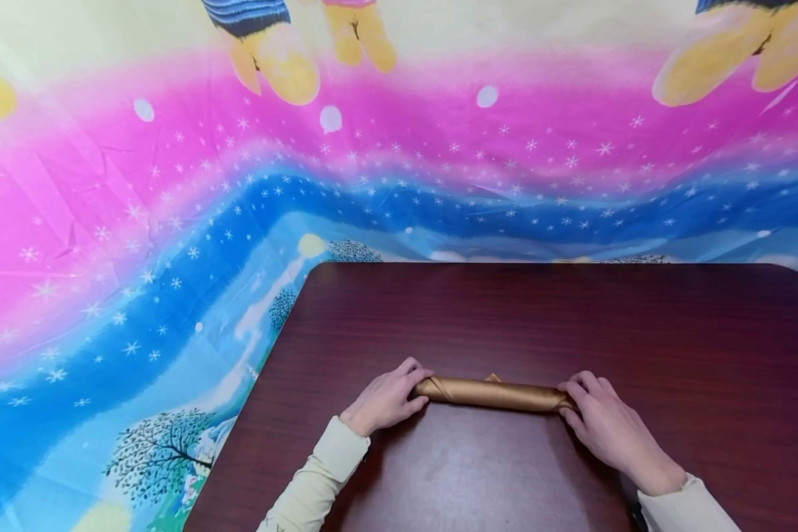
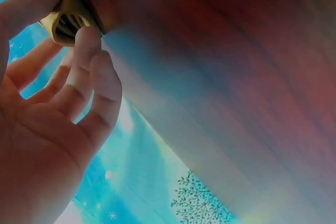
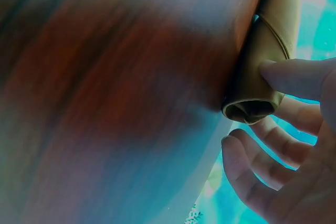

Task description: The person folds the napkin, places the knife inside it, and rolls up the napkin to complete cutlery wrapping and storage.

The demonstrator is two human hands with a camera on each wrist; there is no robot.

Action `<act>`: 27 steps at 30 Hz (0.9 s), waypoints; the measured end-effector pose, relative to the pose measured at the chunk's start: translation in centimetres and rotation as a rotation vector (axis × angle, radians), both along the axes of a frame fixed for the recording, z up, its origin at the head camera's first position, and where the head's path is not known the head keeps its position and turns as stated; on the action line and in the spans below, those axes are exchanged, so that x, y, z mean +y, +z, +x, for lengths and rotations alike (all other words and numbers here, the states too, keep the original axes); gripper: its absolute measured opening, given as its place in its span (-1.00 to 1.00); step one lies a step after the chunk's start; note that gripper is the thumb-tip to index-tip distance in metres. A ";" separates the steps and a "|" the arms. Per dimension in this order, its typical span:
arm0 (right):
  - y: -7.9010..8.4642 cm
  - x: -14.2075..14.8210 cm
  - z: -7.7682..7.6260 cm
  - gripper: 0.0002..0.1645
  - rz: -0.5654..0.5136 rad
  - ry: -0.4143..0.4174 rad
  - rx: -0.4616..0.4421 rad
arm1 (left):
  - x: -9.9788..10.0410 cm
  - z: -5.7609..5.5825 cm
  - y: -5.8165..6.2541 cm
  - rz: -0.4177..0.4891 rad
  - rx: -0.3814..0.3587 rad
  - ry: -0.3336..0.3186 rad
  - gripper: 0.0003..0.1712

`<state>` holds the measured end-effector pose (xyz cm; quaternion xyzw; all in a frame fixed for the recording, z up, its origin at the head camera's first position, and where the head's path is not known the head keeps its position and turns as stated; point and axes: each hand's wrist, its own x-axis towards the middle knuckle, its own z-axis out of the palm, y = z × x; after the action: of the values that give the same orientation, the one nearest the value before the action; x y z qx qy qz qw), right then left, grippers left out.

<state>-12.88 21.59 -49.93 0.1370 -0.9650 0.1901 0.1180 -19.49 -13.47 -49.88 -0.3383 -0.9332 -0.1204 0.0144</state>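
Note:
A shiny golden-brown cloth, rolled into a tube, lies crosswise on the dark red-brown table. A small corner of it sticks up behind the middle. My left hand holds the tube's left end between thumb and fingers; the left wrist view shows the hollow, layered end of the rolled cloth. At the opposite end, my right hand grips the roll, its thumb on the near side and fingers beyond. In the right wrist view the open end of the rolled cloth shows a diagonal fold.
Behind the table and to its left hangs a pink and blue printed backdrop with snowflakes and trees. The table's rounded back corners and slanting left edge are in sight. Cream sleeves cover both forearms.

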 end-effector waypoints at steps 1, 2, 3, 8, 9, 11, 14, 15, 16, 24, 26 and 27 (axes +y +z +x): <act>0.0 0.0 0.0 -0.67 0.001 -0.001 -0.002 | 0.0 0.0 0.0 0.005 -0.004 0.000 -0.52; 0.0 0.0 -0.1 -0.67 0.003 -0.004 -0.007 | 0.0 0.0 0.1 0.008 -0.006 0.002 -0.53; 0.0 0.1 -0.1 -0.67 0.004 -0.007 -0.012 | 0.0 0.0 0.1 0.011 -0.007 0.003 -0.54; -0.1 0.1 -0.3 -0.64 -0.006 -0.022 -0.023 | 0.1 -0.2 0.2 0.012 0.003 0.006 -0.60; -0.1 0.2 -0.4 -0.64 -0.009 -0.024 -0.023 | 0.1 -0.2 0.2 0.011 0.004 0.007 -0.61; -0.1 0.2 -0.4 -0.64 -0.011 -0.030 -0.022 | 0.2 -0.3 0.2 0.010 -0.002 0.010 -0.62; -0.1 0.4 -0.6 -0.65 -0.006 -0.037 -0.027 | 0.5 -0.4 0.3 0.007 -0.014 0.011 -0.62; 0.0 0.4 -0.6 -0.66 -0.004 -0.041 -0.030 | 0.6 -0.5 0.3 0.007 -0.019 0.011 -0.62; 0.0 0.5 -0.6 -0.66 -0.002 -0.046 -0.035 | 0.7 -0.5 0.3 0.007 -0.024 0.010 -0.62; 0.1 0.9 -0.8 -0.65 0.006 -0.072 -0.096 | 1.4 -1.1 0.5 0.002 -0.048 0.011 -0.62; 0.1 1.0 -0.9 -0.65 0.005 -0.076 -0.105 | 1.5 -1.2 0.5 0.002 -0.057 0.015 -0.62; 0.1 1.1 -0.9 -0.65 0.005 -0.078 -0.108 | 1.6 -1.2 0.5 0.002 -0.061 0.016 -0.62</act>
<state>-13.78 22.64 -49.78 0.0892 -0.9749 0.1903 0.0728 -20.74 -11.87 -49.37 -0.3270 -0.9358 -0.1315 -0.0127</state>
